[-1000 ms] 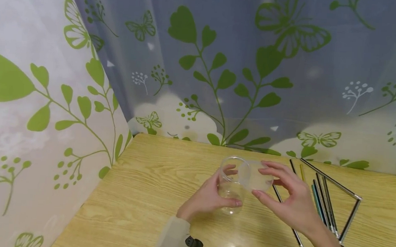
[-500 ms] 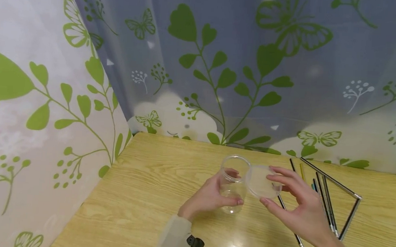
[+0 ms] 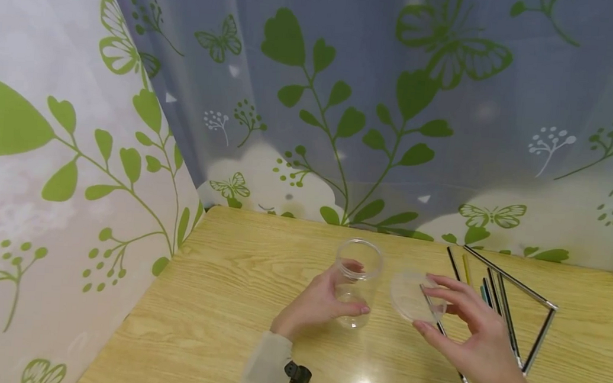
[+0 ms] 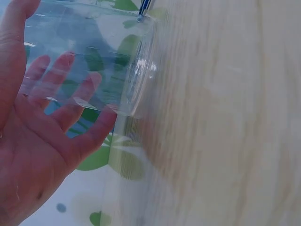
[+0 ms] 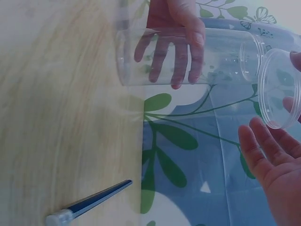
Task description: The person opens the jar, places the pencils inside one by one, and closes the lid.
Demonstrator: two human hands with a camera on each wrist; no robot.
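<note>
A clear, see-through plastic jar (image 3: 355, 287) stands upright with its mouth uncovered. My left hand (image 3: 313, 303) grips its lower body, thumb at the front and fingers behind. The left wrist view shows the fingers through the wall of the jar (image 4: 89, 52). To the right, my right hand (image 3: 480, 340) pinches a round translucent lid (image 3: 408, 296) by its edge, thumb below and fingertips above. The lid is apart from the jar in the head view. In the right wrist view, the lid (image 5: 277, 94) overlaps the jar's mouth end.
Several dark pencils (image 3: 502, 309) lie on the wooden table (image 3: 215, 280) at the right, two forming an angle. A yellow pencil (image 3: 467, 269) lies at the back. One dark pencil (image 3: 450, 347) runs under the right hand. Leaf-patterned cloth (image 3: 309, 156) borders the table.
The right hand has drawn the lid away from the jar's mouth, rightward and down. The left hand still grips the jar, nearly in place.
</note>
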